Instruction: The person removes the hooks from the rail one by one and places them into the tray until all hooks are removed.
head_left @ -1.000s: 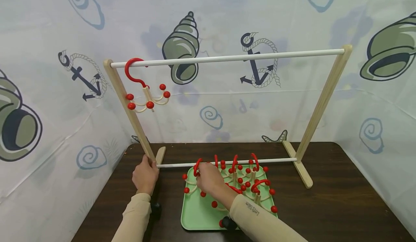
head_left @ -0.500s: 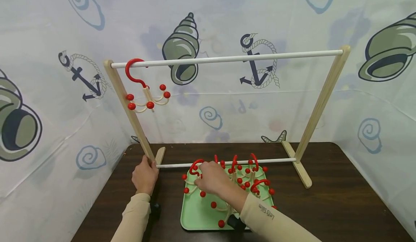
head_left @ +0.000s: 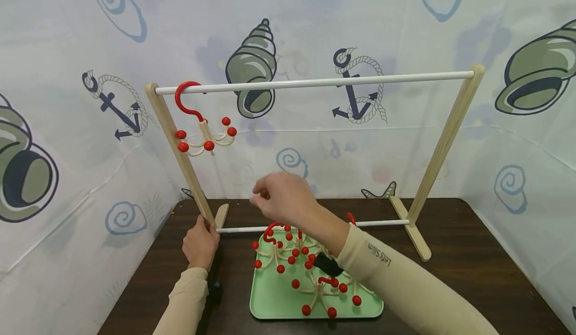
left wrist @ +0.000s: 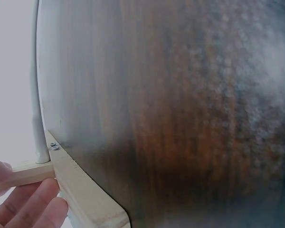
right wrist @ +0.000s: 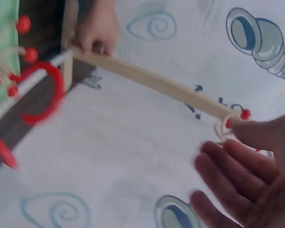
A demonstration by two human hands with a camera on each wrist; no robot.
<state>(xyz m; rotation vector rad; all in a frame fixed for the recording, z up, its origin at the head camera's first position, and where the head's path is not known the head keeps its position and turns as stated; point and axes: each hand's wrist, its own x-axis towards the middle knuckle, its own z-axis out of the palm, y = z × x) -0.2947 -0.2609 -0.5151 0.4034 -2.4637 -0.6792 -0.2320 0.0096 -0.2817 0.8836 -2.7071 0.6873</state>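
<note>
My left hand point(head_left: 200, 242) grips the left wooden upright point(head_left: 183, 160) of a rack near its foot. In the left wrist view its thumb and fingers lie on both sides of the post point(left wrist: 23, 175). My right hand point(head_left: 285, 197) is raised above the back of a green tray point(head_left: 270, 302), fingers loosely bent. The right wrist view shows nothing in that right hand point(right wrist: 256, 175). Several small wooden hangers point(head_left: 273, 255), each with a red hook and red-tipped curved arms, stand on the tray. One such hanger point(head_left: 208, 132) hangs from the left end of the white top bar point(head_left: 315, 82).
A white lower bar point(head_left: 382, 223) runs behind the tray, close above the dark wood table point(head_left: 468, 285). The right upright point(head_left: 445, 145) stands on its wooden foot point(head_left: 411, 230). A white patterned cloth point(head_left: 297, 30) forms the backdrop. My right forearm covers the tray's right side.
My right hand has risen from among the hangers on the tray to above them, near the lower bar. The left hand has kept its grip on the upright.
</note>
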